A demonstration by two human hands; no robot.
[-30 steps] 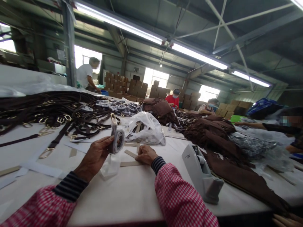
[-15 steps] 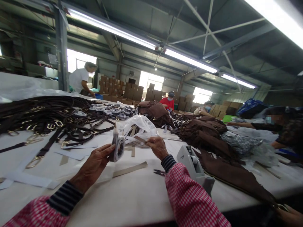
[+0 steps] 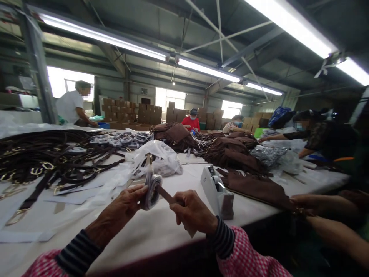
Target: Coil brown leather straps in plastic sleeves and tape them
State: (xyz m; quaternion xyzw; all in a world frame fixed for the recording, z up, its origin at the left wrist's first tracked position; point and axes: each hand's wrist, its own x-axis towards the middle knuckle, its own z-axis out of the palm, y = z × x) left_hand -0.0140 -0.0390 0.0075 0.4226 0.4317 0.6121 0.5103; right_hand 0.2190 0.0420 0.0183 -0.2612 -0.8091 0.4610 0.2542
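Pinched in my left hand (image 3: 122, 207) is a coiled strap (image 3: 152, 192) wrapped in clear plastic, held upright above the white table. My right hand (image 3: 191, 211) grips a flat brownish-grey strip (image 3: 166, 195); one end touches or overlaps the coil's right side, and the other end sticks out below my fingers. A grey-white tape dispenser (image 3: 215, 188) stands to the right of my right hand. Behind the coil lies a clear plastic bag (image 3: 161, 157) with strips inside.
Dark straps with gold buckles (image 3: 43, 169) cover the left side. Brown bags (image 3: 230, 154) are heaped centre-right, and one long brown bag (image 3: 256, 188) is held by another person's hands (image 3: 317, 207). Several people work around the table (image 3: 161, 238).
My right hand has come nearer and lower, bringing a strip to the coil. The view has turned right. Another person's hands now show more fully at the right.
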